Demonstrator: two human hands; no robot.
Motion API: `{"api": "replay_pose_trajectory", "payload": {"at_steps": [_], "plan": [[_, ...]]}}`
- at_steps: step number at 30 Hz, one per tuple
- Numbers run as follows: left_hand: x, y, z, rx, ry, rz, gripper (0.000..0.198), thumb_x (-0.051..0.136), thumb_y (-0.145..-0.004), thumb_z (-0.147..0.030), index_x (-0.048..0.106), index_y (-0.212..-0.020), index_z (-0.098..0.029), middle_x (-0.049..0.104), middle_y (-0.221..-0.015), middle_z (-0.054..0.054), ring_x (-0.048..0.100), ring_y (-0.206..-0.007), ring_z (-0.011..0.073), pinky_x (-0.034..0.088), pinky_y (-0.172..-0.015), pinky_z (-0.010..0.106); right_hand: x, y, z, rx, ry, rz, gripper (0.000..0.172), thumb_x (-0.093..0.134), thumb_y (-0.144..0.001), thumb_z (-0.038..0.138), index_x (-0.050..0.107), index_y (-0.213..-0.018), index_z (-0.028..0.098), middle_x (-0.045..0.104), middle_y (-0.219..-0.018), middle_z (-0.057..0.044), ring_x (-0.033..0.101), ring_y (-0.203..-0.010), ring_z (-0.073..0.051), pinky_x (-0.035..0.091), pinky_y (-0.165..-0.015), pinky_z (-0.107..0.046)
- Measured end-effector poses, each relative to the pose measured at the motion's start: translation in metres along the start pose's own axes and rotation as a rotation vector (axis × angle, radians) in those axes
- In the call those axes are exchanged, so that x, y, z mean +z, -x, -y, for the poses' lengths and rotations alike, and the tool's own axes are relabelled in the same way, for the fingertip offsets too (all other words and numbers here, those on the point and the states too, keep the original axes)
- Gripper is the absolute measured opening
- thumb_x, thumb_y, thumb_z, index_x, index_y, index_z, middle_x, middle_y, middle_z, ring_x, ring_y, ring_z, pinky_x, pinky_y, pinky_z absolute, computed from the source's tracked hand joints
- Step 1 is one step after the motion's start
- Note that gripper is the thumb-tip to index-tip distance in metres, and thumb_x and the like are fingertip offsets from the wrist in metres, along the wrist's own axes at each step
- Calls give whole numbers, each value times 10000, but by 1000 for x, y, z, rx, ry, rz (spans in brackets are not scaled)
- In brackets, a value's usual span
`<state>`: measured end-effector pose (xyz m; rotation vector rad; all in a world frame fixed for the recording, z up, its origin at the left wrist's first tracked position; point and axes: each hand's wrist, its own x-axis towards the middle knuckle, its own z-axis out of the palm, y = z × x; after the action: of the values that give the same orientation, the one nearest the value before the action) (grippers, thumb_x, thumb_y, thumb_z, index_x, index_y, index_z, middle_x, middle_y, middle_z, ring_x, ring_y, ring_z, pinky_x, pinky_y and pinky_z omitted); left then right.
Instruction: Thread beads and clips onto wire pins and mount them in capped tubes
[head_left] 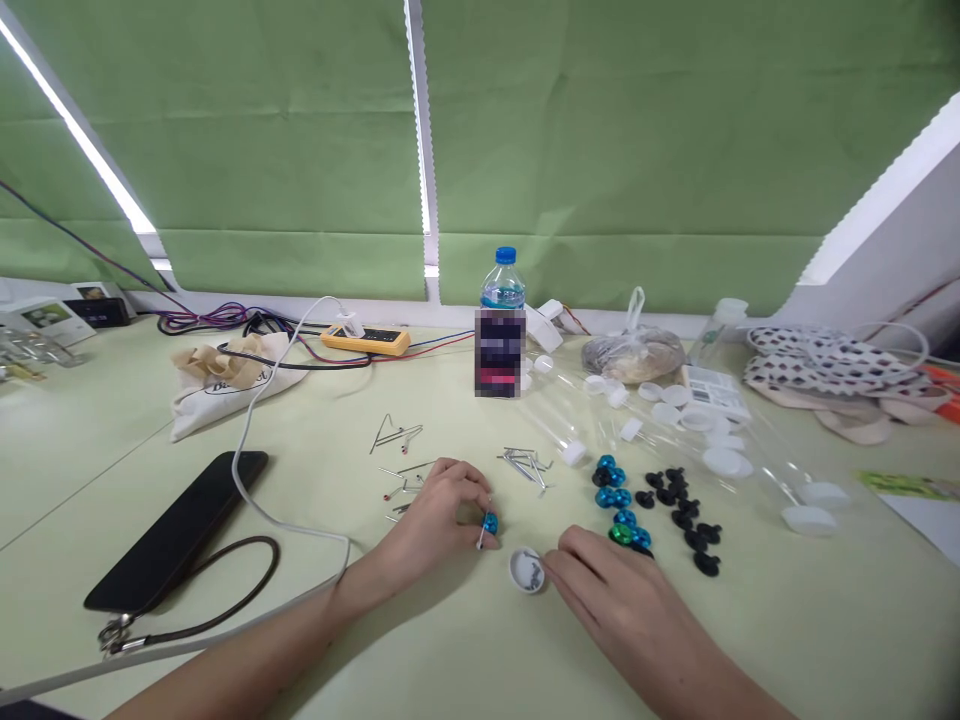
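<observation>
Right hand, fingers loosely bent, touches the white cap. Left hand pinches a blue bead (thin grip); a slip could roll it among the loose pins.

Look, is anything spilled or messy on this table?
Nothing looks spilled or broken. The clear tubes lie on their sides with white caps scattered loose beside them, and the pins sit in untidy heaps in front of the upright water bottle.
</observation>
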<state>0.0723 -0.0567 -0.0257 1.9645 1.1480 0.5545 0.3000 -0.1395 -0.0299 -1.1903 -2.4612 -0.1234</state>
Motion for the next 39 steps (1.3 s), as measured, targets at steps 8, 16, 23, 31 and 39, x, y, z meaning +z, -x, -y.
{"api": "replay_pose_trajectory", "payload": {"at_steps": [8,16,23,31,39], "plan": [[0,-1,0,-3,-6,-7,145,823,-659,-195,720,-749,-242,636,-1069,0,466,-1125,236,404,-947,323,-2,-1,0,2,24,23,320,331,-919,-4,556,-799,189,493,-742,-21,475,-588,-157,284,-516,-280],[1,-1,4,31,-36,-25,167,822,-674,-199,756,-810,-270,639,-1079,1,481,-1117,232,420,-949,325,5,2,-4,62,-45,71,337,315,-1001,102,611,-867,193,523,-769,-24,520,-600,-154,334,-537,-287],[0,-1,3,28,-33,2,202,798,-716,-256,780,-900,-336,623,-1114,12,457,-1152,256,399,-990,367,11,-4,-1,149,-192,-13,454,264,-1055,290,629,-802,192,537,-703,-6,561,-545,-131,358,-513,-275],[2,0,5,60,-39,4,178,778,-735,-300,782,-909,-336,632,-1100,28,475,-1137,270,404,-981,394,4,-12,1,259,-320,0,349,401,-1013,299,624,-763,204,547,-662,8,539,-510,-122,396,-474,-245],[-4,3,-10,56,120,-9,150,650,-829,-210,745,-940,-246,675,-1130,28,582,-1081,220,427,-956,329,0,-9,-8,456,-628,57,244,481,-962,229,626,-766,207,560,-706,12,541,-471,-88,464,-416,-185]]}}
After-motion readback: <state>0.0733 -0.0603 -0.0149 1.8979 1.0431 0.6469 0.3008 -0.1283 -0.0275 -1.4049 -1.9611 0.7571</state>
